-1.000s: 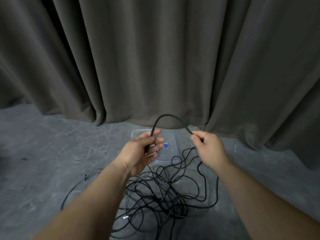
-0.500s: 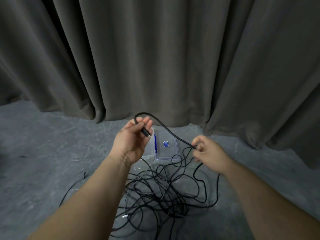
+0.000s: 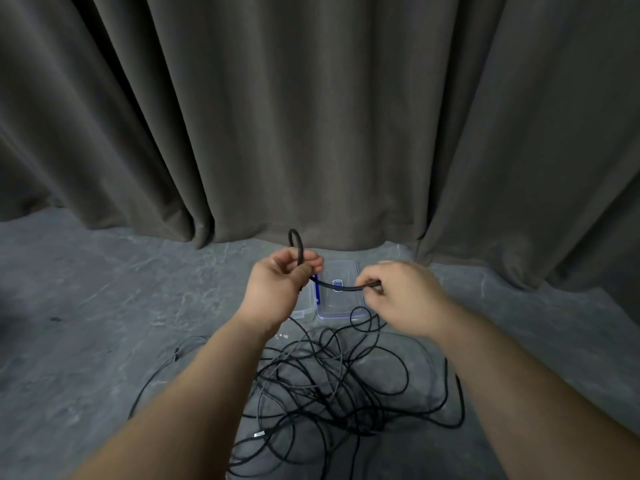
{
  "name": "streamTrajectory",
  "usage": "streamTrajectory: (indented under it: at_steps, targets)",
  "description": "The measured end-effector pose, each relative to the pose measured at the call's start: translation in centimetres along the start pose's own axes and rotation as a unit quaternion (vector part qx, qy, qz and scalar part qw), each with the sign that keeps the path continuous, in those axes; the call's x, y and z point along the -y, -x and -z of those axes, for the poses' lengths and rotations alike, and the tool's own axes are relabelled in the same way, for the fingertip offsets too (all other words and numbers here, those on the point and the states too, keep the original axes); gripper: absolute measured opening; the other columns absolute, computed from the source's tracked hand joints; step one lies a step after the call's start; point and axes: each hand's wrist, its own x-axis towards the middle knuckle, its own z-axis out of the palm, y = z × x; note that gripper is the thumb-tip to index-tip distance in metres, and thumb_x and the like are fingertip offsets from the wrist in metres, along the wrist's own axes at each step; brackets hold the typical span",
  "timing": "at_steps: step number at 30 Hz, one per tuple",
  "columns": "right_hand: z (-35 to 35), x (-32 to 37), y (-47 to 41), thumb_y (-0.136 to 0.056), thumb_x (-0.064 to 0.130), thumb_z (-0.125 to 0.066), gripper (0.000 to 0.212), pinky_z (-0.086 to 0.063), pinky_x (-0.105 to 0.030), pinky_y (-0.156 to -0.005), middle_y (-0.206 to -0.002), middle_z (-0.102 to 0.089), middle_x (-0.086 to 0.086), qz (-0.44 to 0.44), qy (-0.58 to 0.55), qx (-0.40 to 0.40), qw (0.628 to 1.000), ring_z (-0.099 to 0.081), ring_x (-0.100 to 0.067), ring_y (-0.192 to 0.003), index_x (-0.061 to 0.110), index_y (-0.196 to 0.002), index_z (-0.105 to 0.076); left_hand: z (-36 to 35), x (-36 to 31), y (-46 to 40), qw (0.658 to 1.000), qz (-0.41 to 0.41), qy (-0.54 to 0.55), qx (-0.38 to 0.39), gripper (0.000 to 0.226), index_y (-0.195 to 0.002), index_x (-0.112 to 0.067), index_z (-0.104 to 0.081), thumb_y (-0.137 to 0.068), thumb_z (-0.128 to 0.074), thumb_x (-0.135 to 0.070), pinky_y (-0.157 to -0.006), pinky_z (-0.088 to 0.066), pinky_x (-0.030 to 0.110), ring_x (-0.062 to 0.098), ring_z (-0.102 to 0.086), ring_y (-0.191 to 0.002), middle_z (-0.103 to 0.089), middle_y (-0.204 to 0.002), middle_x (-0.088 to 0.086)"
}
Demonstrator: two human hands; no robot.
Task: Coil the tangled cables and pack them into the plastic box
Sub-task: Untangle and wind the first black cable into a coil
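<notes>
A tangle of thin black cables (image 3: 329, 386) lies on the grey floor between my forearms. My left hand (image 3: 277, 289) grips one thick black cable (image 3: 341, 288), which forms a small loop standing up above its fingers. That cable runs in a short sagging span to my right hand (image 3: 398, 296), which pinches it between thumb and fingers. Behind my hands sits the clear plastic box (image 3: 337, 304) with a blue label and blue clip, partly hidden by both hands.
A dark grey curtain (image 3: 311, 116) hangs across the whole back, its hem on the floor just behind the box. A clear lid piece (image 3: 304, 306) lies left of the box. Bare grey floor (image 3: 86, 306) stretches to the left and right.
My right hand has come up and closer to my left, shortening the cable span between them. The cable now stands as a small upright loop above my left hand.
</notes>
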Motion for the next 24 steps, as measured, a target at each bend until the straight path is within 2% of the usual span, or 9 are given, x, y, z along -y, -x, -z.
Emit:
streamTrajectory:
  at_steps: [3,5,7,10,12,15,17,21,24]
  targets:
    - [1.7,1.6,-0.3,-0.087,0.016,-0.051,0.029,-0.047,-0.025,-0.076,-0.093,-0.069,0.01,-0.003,-0.062,0.052,0.997,-0.061,-0.01,-0.081,0.029,-0.098,-0.074,0.0,0.5,0.0,0.998,0.014,-0.05,0.041,0.016,-0.107,0.007,-0.061,-0.094,-0.051,0.008,-0.061,-0.047,0.008,0.002,-0.068,-0.071,-0.07,-0.091,0.01]
    - [2.4,1.9,-0.4,-0.086,0.014,-0.053,0.028,-0.045,-0.022,-0.067,-0.078,-0.065,0.014,0.005,-0.122,0.064,0.99,-0.059,-0.003,-0.069,0.028,-0.091,-0.076,-0.1,0.6,0.3,0.994,0.042,-0.061,0.082,0.016,-0.11,0.003,-0.061,-0.096,-0.051,0.002,-0.066,-0.051,0.015,0.005,-0.069,-0.075,-0.071,-0.091,0.009]
    - [2.7,2.1,-0.6,-0.084,0.009,-0.057,0.025,-0.037,-0.012,-0.059,-0.072,-0.06,0.016,0.012,-0.195,0.053,0.979,-0.055,0.006,-0.063,0.023,-0.085,-0.078,-0.5,0.5,0.8,0.988,0.063,-0.062,0.13,0.017,-0.108,0.0,-0.062,-0.099,-0.047,-0.004,-0.069,-0.049,0.019,0.012,-0.069,-0.079,-0.072,-0.09,0.009]
    - [2.2,1.8,-1.1,-0.082,-0.003,-0.062,0.025,-0.04,-0.008,-0.064,-0.076,-0.066,0.011,-0.016,-0.387,-0.032,0.921,-0.058,0.007,-0.063,0.019,-0.08,-0.073,-1.3,-0.3,1.5,0.983,0.086,-0.023,0.16,0.024,-0.101,-0.004,-0.061,-0.102,-0.037,-0.008,-0.054,-0.044,0.012,0.01,-0.064,-0.059,-0.068,-0.075,0.009]
    - [1.5,1.2,-1.5,-0.08,0.001,-0.071,0.019,-0.042,-0.013,-0.062,-0.069,-0.063,0.009,-0.062,-0.48,-0.091,0.87,-0.055,0.002,-0.06,0.019,-0.077,-0.065,-1.7,-0.8,1.6,0.985,0.089,0.018,0.147,0.029,-0.099,-0.004,-0.062,-0.103,-0.034,-0.011,-0.051,-0.042,0.016,0.011,-0.054,-0.049,-0.061,-0.06,0.005]
    - [0.8,0.4,-1.7,-0.079,0.013,-0.076,0.015,-0.039,-0.014,-0.051,-0.057,-0.057,0.011,-0.126,-0.506,-0.124,0.844,-0.049,-0.002,-0.053,0.016,-0.075,-0.062,-2.3,-1.1,1.6,0.987,0.072,0.06,0.128,0.035,-0.098,-0.002,-0.064,-0.102,-0.031,-0.013,-0.055,-0.037,0.023,0.011,-0.036,-0.042,-0.046,-0.049,0.003]
    - [0.5,0.3,-1.7,-0.082,0.012,-0.073,0.012,-0.039,-0.016,-0.051,-0.059,-0.059,0.009,-0.128,-0.516,-0.117,0.839,-0.05,-0.003,-0.053,0.016,-0.074,-0.065,-2.7,-1.3,1.7,0.985,0.066,0.086,0.133,0.035,-0.097,-0.003,-0.063,-0.102,-0.031,-0.015,-0.06,-0.037,0.028,0.011,-0.031,-0.041,-0.043,-0.048,0.002]
    - [0.4,0.3,-1.5,-0.087,0.004,-0.065,0.016,-0.04,-0.019,-0.054,-0.063,-0.062,0.001,-0.098,-0.545,-0.084,0.829,-0.052,-0.006,-0.058,0.016,-0.079,-0.071,-3.0,-1.6,1.7,0.977,0.078,0.126,0.154,0.037,-0.095,-0.005,-0.064,-0.103,-0.031,-0.018,-0.06,-0.037,0.029,0.011,-0.034,-0.042,-0.048,-0.054,0.003]
    - [0.8,0.1,-1.5,-0.087,0.005,-0.065,0.018,-0.04,-0.02,-0.057,-0.069,-0.065,-0.002,-0.101,-0.554,-0.076,0.823,-0.052,-0.007,-0.061,0.018,-0.077,-0.072,-2.6,-1.6,1.4,0.963,0.102,0.165,0.186,0.034,-0.094,-0.004,-0.069,-0.099,-0.038,-0.017,-0.062,-0.043,0.026,0.01,-0.048,-0.051,-0.055,-0.064,0.002]
